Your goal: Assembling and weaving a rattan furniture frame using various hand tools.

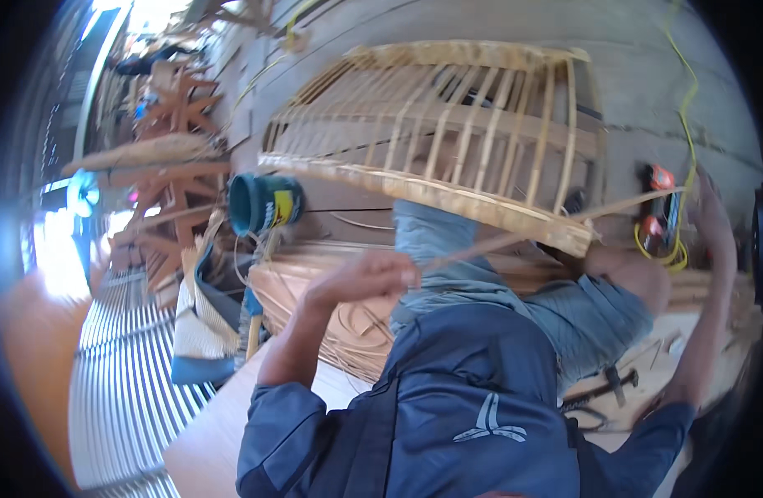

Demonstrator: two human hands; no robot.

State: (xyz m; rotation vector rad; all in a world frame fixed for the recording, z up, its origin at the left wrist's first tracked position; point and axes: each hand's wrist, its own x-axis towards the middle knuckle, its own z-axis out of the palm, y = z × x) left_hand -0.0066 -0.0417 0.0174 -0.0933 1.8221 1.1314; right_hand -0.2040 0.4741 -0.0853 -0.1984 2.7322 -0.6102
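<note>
A long flat cane strip (481, 247) stretches across my lap, slanting up to the right. My left hand (377, 275) is closed around its left end. Far out to the right, my right hand (711, 212) is at the other end; its fingers are blurred, but the strip runs straight to them. Just beyond lies a pale rattan frame (423, 187) with two thick wrapped rails and a row of thin spindles between them. The strip crosses in front of the frame's near right corner. My legs in grey-blue shorts (448, 257) are below the frame.
A dark green bucket (242, 204) lies tipped at the left, near bundled cane strips (315, 311). Wooden pieces (178, 178) are stacked behind it. At right are an orange and black tool (662, 178) with a yellow cord (687, 108), and a hammer (615, 386).
</note>
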